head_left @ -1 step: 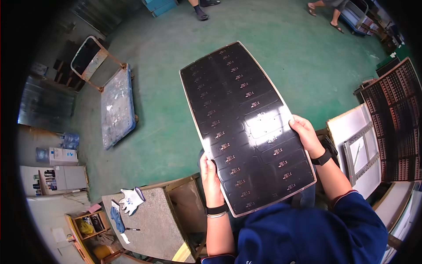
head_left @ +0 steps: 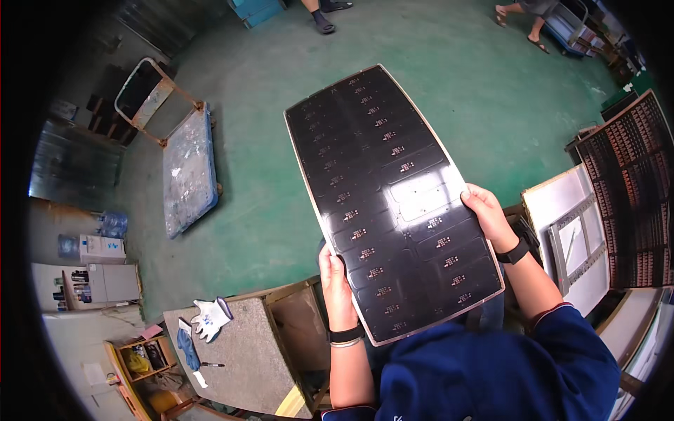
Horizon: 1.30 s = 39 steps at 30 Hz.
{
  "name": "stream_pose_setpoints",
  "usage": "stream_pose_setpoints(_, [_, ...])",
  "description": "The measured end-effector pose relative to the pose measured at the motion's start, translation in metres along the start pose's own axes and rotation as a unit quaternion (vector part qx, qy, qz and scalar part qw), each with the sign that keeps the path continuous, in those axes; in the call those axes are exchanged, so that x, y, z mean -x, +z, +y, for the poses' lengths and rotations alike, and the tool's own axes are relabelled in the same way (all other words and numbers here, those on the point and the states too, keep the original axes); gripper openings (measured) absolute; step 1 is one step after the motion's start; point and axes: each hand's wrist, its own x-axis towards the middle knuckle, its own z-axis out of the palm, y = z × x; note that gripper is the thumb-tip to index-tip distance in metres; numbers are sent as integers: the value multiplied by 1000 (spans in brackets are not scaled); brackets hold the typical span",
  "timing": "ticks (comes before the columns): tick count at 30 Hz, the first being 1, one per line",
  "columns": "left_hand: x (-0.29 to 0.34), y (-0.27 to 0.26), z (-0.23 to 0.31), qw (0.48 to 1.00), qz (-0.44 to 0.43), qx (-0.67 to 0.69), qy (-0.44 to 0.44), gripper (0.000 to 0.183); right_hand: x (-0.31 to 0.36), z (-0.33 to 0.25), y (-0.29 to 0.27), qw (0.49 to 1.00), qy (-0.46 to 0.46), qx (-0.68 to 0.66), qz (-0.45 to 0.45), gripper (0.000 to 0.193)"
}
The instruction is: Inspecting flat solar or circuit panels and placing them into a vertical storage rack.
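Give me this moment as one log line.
left hand: holds black panel, left edge | right hand: holds panel, right edge | worktop: white glove | floor: blue cart

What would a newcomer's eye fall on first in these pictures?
Likely the large, glossy black, pale-rimmed rectangular panel at centre, held at its sides by the left hand and right hand, with white glare near its middle. Next come the blue flatbed trolley on the green floor at left and the white glove on the grey tabletop at lower left.
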Motion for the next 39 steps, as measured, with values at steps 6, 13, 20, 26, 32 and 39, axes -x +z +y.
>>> stream_pose_setpoints(6, [16,-16,18,997,-68,12,28,33,6,-24,10,985,72,-146,-63,37])
stream_pose_setpoints(13, [35,-3,41,988,-131,81,33,57,6,-36,34,980,-13,-196,-33,47])
stream_pose_setpoints(20, [51,-13,11,974,39,217,54,66,25,-28,65,956,-60,-284,-49,46])
stream_pose_setpoints(26, [57,-14,2,944,7,329,18,66,38,-29,49,970,-19,-232,-64,52])
stream_pose_setpoints(32, [55,-30,-11,970,19,243,20,51,46,-26,42,967,-34,-244,-69,39])
stream_pose_setpoints(39, [52,-83,35,984,73,116,111,41,34,-75,-79,926,-272,-262,-20,33])
